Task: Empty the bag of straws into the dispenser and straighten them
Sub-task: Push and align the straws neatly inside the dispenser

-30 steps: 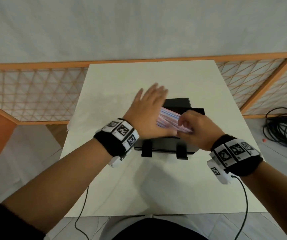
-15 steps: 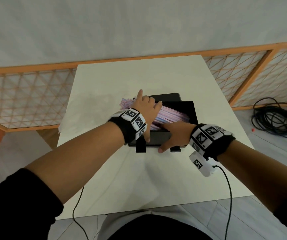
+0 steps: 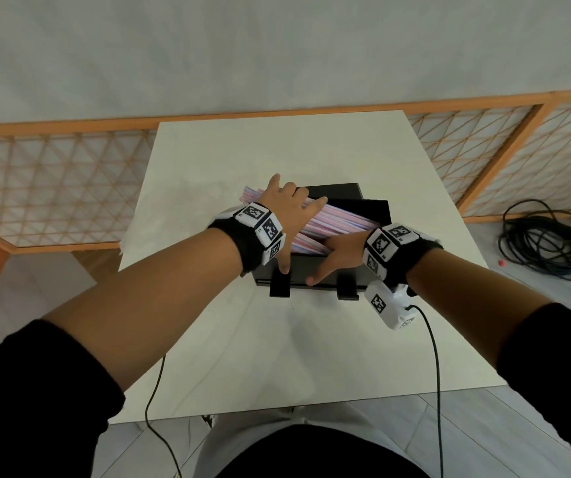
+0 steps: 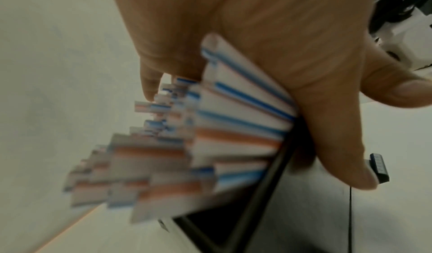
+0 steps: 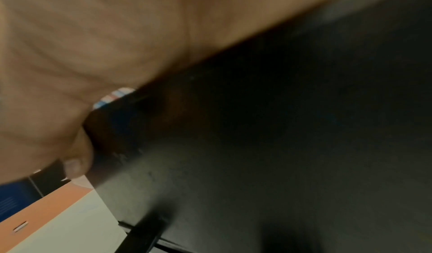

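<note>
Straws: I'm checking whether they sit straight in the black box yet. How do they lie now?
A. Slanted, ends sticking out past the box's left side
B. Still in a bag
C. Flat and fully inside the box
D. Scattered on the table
A: the straws lie slanted across the box, their ends jutting past its left side under the left hand.

black dispenser (image 3: 373, 210); straws (image 3: 332, 224) white, blue-and-red striped; cream table (image 3: 277, 150).

Cable coil (image 3: 546, 241) on floor (image 3: 535, 426)
</note>
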Demonstrator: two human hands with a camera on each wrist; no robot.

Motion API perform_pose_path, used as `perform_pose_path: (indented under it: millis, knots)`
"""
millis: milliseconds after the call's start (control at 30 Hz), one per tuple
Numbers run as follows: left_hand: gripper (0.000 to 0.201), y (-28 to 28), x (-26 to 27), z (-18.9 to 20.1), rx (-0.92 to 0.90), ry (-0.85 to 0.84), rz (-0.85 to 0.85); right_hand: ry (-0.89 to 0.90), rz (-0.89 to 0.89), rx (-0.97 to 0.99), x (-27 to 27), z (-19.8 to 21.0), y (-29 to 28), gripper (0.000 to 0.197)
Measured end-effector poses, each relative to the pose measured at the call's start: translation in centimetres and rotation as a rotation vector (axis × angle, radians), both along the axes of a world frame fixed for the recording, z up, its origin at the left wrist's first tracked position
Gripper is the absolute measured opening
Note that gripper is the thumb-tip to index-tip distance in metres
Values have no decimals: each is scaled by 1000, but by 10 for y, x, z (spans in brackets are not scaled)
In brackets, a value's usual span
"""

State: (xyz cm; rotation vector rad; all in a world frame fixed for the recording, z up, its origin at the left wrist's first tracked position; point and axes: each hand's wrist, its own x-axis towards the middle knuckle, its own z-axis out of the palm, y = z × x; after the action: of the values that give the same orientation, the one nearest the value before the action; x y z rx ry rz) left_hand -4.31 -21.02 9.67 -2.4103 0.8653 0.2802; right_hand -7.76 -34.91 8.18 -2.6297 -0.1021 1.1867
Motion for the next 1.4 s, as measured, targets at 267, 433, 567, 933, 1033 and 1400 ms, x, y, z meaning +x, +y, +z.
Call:
perform_pose_path:
  millis: [267, 433, 567, 933, 1033, 1400]
  knots:
    - [144, 2, -2, 0, -33, -5, 27, -1, -110, 77, 5, -5, 6, 86]
    - [141, 2, 0, 2, -38, 10, 34, 3, -76, 10, 9, -2, -1, 93]
    - [139, 5, 2, 5, -78, 17, 45, -2, 5, -17, 13, 3, -3, 100]
    - [138, 12, 7, 6, -220, 98, 115, -191, 223, -42, 25, 23, -11, 61]
    - [138, 14, 9, 6, -245, 101, 129, -184, 229, -12, 29, 31, -15, 53]
    - [126, 10, 17, 2, -338, 146, 172, -427, 217, 46, 28, 35, -29, 39]
